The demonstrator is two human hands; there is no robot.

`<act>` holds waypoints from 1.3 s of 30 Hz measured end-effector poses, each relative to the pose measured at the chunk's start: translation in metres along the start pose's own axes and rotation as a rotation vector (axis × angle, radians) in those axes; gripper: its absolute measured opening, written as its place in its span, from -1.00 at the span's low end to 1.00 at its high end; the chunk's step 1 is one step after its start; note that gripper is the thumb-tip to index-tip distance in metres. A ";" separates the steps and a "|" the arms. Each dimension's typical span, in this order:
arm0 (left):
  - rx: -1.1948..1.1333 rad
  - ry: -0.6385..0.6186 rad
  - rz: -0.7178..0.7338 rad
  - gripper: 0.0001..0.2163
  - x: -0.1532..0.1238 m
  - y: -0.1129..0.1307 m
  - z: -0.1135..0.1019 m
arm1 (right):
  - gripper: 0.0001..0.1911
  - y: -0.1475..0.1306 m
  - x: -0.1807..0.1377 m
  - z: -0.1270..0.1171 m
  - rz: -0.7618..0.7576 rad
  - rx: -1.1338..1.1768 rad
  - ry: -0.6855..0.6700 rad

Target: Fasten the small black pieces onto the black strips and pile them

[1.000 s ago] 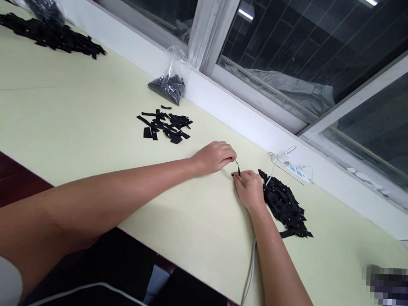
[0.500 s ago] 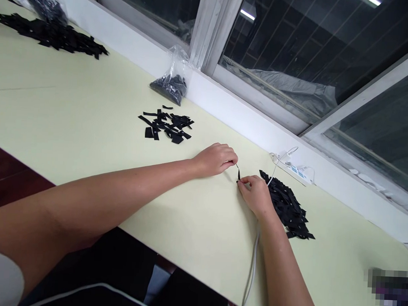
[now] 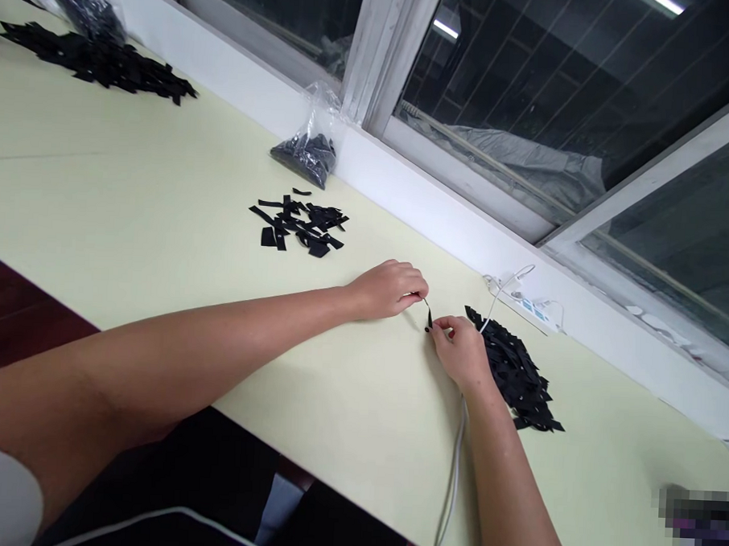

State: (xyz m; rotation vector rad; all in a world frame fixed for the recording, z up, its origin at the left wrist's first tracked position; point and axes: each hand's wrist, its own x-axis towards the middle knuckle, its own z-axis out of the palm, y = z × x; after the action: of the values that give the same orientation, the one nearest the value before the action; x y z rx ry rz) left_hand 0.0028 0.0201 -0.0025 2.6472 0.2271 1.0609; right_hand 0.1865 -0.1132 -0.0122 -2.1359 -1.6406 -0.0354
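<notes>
Between my hands a short black fabric strip (image 3: pixel 430 315) is held above the pale table (image 3: pixel 347 385). My left hand (image 3: pixel 393 289) is closed, pinching the strip's upper end. The lower end is in the closed fingertips of my right hand (image 3: pixel 458 345), where a small dark round bit shows; I cannot make out what it is. Right beside my right hand lies a large heap of black strips (image 3: pixel 514 372), some with small shiny dots. A smaller scatter of black strips (image 3: pixel 309 222) lies beyond my left forearm.
A clear plastic bag (image 3: pixel 309 154) with dark pieces stands against the white ledge. Another heap of black strips (image 3: pixel 101 64) and a second bag (image 3: pixel 91 16) are at far left. A white power strip (image 3: pixel 529 308) sits by the wall; its cable (image 3: pixel 454 470) runs under my right wrist.
Both hands keep their pinch on the black strip and have hardly moved. The whole view has shifted very slightly.
</notes>
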 end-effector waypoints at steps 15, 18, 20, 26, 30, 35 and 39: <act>-0.002 -0.010 -0.010 -0.89 0.000 0.000 0.000 | -0.86 -0.004 0.000 0.003 0.025 -0.034 -0.073; -0.010 -0.008 -0.009 -0.89 0.000 0.000 0.000 | -0.89 -0.006 -0.001 0.003 0.015 -0.043 -0.084; -0.015 -0.007 -0.013 -0.88 -0.001 0.000 0.000 | -0.92 -0.008 -0.002 0.001 0.010 -0.017 -0.099; -0.033 0.008 0.007 -0.90 -0.001 0.000 0.001 | -0.83 -0.010 -0.001 -0.009 0.105 0.515 0.089; -0.055 -0.002 0.026 -0.89 -0.001 0.006 0.000 | -0.68 -0.016 0.000 -0.014 0.231 1.033 0.093; -0.104 -0.026 0.109 -0.85 0.000 0.019 0.002 | -0.59 -0.029 -0.003 -0.016 0.363 1.182 0.067; -0.110 -0.039 0.131 -0.78 0.000 0.024 0.004 | -0.55 -0.033 -0.003 -0.015 0.420 1.188 0.112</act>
State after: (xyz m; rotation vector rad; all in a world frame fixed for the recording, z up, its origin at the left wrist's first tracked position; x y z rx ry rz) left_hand 0.0065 -0.0035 0.0017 2.6101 -0.0131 1.0281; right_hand 0.1589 -0.1153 0.0113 -1.4045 -0.7351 0.7349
